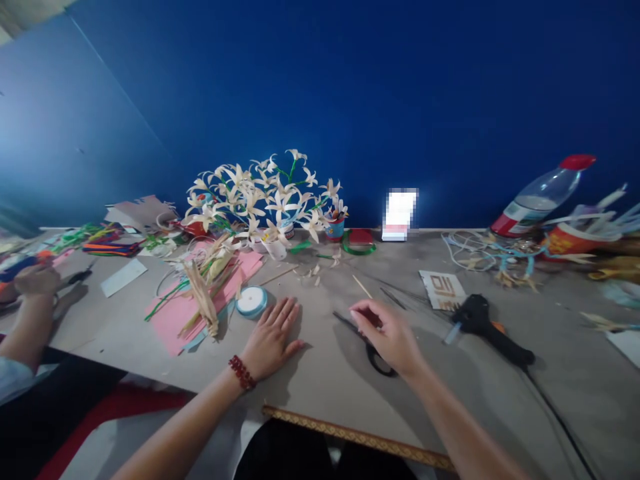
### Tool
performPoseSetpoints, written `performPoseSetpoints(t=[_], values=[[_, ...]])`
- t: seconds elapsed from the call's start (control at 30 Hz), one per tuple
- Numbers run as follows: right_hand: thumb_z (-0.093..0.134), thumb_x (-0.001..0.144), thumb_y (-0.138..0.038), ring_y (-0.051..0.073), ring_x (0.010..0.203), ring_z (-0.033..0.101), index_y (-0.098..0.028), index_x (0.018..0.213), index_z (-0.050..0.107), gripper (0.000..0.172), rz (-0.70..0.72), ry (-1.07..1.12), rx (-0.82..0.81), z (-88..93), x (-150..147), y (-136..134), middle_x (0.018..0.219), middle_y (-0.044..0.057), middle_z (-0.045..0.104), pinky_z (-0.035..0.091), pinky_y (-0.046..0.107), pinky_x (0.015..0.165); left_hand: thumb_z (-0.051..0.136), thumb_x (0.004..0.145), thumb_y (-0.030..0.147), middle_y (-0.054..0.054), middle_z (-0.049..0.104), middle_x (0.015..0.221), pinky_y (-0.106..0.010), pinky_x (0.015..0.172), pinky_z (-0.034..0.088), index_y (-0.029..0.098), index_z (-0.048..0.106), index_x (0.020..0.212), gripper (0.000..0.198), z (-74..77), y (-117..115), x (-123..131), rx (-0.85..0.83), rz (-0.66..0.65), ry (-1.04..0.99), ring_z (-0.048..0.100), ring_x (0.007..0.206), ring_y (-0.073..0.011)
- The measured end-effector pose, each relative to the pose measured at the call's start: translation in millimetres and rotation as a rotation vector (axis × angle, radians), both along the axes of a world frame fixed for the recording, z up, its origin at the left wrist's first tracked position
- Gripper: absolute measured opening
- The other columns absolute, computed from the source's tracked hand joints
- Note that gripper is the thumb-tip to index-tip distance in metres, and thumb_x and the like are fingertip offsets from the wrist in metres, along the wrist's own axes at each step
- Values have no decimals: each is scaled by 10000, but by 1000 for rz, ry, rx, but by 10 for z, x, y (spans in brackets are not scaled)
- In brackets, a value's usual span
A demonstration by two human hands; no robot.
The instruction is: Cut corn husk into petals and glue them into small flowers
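Note:
My left hand (273, 341) lies flat on the grey table with its fingers stretched out and a dark red beaded bracelet (241, 373) at the wrist. Just beyond its fingertips is a spool of pale blue ribbon (251, 302). My right hand (385, 333) is curled, thumb and fingers drawn together; what they hold, if anything, is hidden. Under and beside it are black scissors (381, 362), their blades pointing up and left; I cannot tell whether the hand touches them. To its right lies a black glue gun (493, 333) with its cord trailing towards me.
White paper-like flowers (250, 197) on green stems stand at the back. Pink sheets (170, 327) with dried husks (203, 300) lie left. A tilted bottle (537, 197) and a red tub (575, 237) stand right. Another person's hand (37, 283) is at far left.

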State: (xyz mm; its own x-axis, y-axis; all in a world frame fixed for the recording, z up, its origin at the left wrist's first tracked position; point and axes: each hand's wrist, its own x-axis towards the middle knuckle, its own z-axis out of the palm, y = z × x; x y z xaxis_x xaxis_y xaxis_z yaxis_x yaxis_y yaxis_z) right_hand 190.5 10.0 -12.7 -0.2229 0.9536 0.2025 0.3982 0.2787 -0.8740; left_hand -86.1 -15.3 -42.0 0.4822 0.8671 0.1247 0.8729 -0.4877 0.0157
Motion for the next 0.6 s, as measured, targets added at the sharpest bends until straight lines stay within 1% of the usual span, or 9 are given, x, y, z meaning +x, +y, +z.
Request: performPoseSetpoints(t=[0.07,0.2,0.27,0.33,0.4,0.47,0.53,0.6], values=[[522,901,-371,170,658,636,-211,883,628,193,-2,3,-6,-33,17,18,777,33,675,510,245,565,368,917,565,-154,266,1549,-466,1124,274,149,168,1504,747,26,-102,-33,-6,-14,10,247,1425,-285],[519,903,-361,174,675,637,-213,888,628,185,18,7,-12,-57,23,23,770,32,672,508,248,577,361,928,544,-147,244,1555,-451,1134,262,148,118,1512,746,83,-407,-183,-39,-36,32,249,1425,-282],[527,900,-355,175,688,635,-214,894,629,174,35,7,-6,-45,13,13,780,32,671,503,249,586,352,937,529,-141,241,1557,-444,1134,263,158,103,1514,730,103,-538,-249,-63,-29,45,254,1424,-277],[532,900,-354,174,684,631,-215,895,633,172,52,0,0,-25,-3,-1,781,31,670,497,249,587,342,940,529,-140,241,1557,-447,1132,261,163,97,1515,724,120,-608,-262,-71,2,52,251,1425,-279],[530,902,-360,174,675,627,-215,891,637,181,67,-9,4,-6,-20,-14,774,31,670,493,250,581,345,923,567,-155,221,1560,-471,1131,248,153,101,1515,763,136,-608,-198,-54,43,44,231,1428,-302],[526,904,-366,177,683,627,-216,897,640,188,82,-22,8,1,-34,-20,778,32,673,493,250,583,357,888,628,-162,180,1570,-501,1133,220,154,124,1513,818,150,-557,-70,-37,45,29,200,1433,-329],[525,904,-368,179,688,630,-216,901,641,191,85,-32,12,-10,-36,-16,785,34,677,494,252,590,350,872,659,-126,176,1578,-510,1143,182,200,169,1508,805,158,-491,77,-65,-25,24,188,1437,-326],[527,901,-372,181,682,634,-213,901,642,196,69,-33,9,-39,-25,0,786,37,681,494,254,586,334,882,652,-104,220,1571,-495,1151,170,214,196,1503,773,154,-445,180,-95,-66,14,200,1437,-304]])
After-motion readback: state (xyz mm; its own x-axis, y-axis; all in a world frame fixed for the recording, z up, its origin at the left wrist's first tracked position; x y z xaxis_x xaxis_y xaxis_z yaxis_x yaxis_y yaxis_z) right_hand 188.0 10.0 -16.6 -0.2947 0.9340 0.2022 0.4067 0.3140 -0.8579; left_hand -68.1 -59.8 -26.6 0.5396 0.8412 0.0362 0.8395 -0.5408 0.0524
